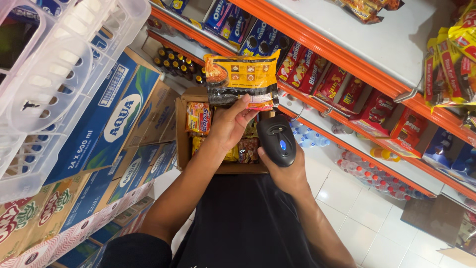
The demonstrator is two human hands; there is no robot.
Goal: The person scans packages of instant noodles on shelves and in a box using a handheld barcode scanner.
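Observation:
My left hand (pixel 229 126) holds up an orange and black noodle packet (pixel 241 79), its back side facing me, above an open cardboard box (pixel 182 134). My right hand (pixel 287 173) grips a black handheld barcode scanner (pixel 276 140) with a blue light, its head pointing up toward the packet's lower edge. The box holds more snack and noodle packets (pixel 198 118); my arms hide part of them.
Stacked blue and white water cartons (pixel 114 119) and printed cartons stand at the left, under a white plastic basket (pixel 44 74). Orange-edged shelves (pixel 347 59) with biscuit packs, bottles and snacks run along the right. White floor tiles (pixel 377 218) lie below.

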